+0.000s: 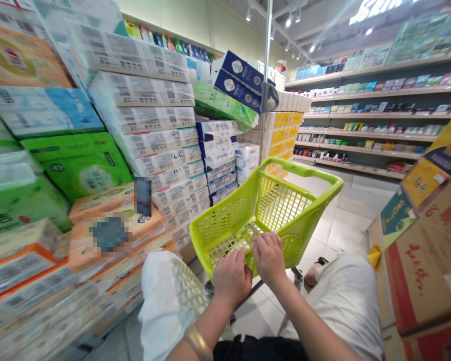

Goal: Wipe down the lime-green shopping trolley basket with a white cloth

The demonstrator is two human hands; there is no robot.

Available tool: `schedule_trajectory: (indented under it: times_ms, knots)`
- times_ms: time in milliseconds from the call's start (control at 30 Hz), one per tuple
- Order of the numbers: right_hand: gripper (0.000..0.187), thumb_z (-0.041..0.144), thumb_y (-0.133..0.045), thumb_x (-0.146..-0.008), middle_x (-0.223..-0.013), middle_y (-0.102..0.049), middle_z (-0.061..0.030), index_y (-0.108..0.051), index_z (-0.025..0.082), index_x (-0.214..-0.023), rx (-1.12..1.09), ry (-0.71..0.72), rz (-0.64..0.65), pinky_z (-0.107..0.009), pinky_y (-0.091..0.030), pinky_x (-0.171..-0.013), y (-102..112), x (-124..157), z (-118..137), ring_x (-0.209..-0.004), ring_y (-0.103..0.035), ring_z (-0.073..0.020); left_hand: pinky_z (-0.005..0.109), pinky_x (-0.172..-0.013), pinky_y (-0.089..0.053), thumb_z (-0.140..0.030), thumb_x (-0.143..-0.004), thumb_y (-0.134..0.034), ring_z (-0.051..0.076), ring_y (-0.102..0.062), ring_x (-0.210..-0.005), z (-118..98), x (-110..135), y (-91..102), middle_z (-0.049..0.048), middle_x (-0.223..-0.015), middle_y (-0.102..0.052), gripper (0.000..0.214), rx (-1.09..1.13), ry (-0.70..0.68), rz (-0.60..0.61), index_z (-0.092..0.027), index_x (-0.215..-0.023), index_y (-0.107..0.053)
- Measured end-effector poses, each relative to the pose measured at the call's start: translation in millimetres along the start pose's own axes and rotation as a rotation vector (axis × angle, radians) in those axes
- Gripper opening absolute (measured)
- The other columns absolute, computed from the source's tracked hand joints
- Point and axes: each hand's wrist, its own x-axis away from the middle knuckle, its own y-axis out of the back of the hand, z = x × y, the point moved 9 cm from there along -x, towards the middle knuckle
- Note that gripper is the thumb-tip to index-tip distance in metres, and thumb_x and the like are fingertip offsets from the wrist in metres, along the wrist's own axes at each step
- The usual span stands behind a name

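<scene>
A lime-green plastic shopping cart [285, 195] stands right in front of me between my knees, and its slatted basket holds nothing that I can see. My left hand [233, 276] is curled over the near rim of the basket, fingers pointing inward. Close beside it, to the right, my right hand [268, 255] grips the same rim. The fingertips of both hands bend down over the edge, partly out of sight. A gold-coloured bangle [197, 342] circles my left forearm.
Stacked tissue packs [161, 120] rise along the left. Cardboard boxes [417, 281] line the right side. A metal pole [266, 55] stands beyond the cart. Shelves of small goods [361, 115] fill the back right, with pale floor tiles [346, 225] before them.
</scene>
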Motion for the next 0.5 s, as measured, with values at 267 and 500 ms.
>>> schedule_trajectory:
  times_ms: [267,500]
  knots:
    - [0.019,0.020,-0.046,-0.092,-0.082,-0.061,-0.0029,-0.063,0.022,-0.085,0.016,0.034,0.031,-0.035,-0.034,-0.096,5,-6,-7,-0.089,-0.051,-0.0188,0.035,-0.075,-0.051,-0.018,-0.076,-0.050,0.022,-0.063,-0.086,6,3,2.6,0.0060,-0.097,-0.068,0.036,0.019,-0.001,-0.024,-0.020,-0.112,-0.055]
    - [0.018,0.019,-0.046,-0.091,-0.083,-0.061,-0.0031,-0.063,0.022,-0.085,-0.020,0.032,0.001,-0.035,-0.033,-0.097,-3,1,14,-0.090,-0.052,-0.0189,0.035,-0.071,-0.050,-0.019,-0.076,-0.051,0.024,-0.064,-0.083,10,1,4.3,0.0054,-0.094,-0.069,0.030,0.034,0.028,-0.023,-0.020,-0.104,-0.058]
